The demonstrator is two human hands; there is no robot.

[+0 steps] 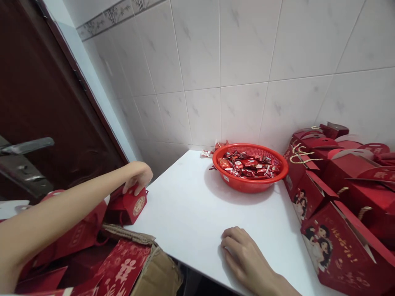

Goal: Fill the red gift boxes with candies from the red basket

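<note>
At nine o'clock, the left hand pinches the top of a small red box above the cardboard carton. Toward one o'clock, a red basket of wrapped sweets sits on the white desk. Around five o'clock, the right hand rests there, fingers loosely curled together; red gift boxes crowd three o'clock.

That's a small red box over there, with a round gold emblem on the side and thin dark-red loops at its edges. It sits roughly upright at the white table's left edge, its top partly hidden.
</note>
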